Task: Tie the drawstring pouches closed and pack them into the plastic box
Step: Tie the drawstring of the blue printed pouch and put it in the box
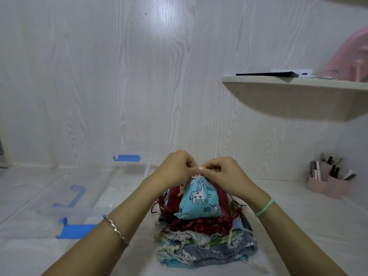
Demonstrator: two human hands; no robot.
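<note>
Head view, unicorn pouch [200,198] hanging below both hands, left hand [175,168], right hand [223,172], pinching drawstring [200,169]

A pale wall [99,76] with a printed wood-grain pattern fills the upper part of the view. A soft bright patch of light [167,34] glares on it near the top centre, with a small dark speck [145,14] just left of the glare. On the right a cream shelf [288,98] with a rounded end juts out; on it lie a flat black slab [266,74] and a white block [302,72] (what they are cannot be told). Below, a white surface [298,226] carries a pink organiser [328,186] holding small tubes, close to the wall.
</note>
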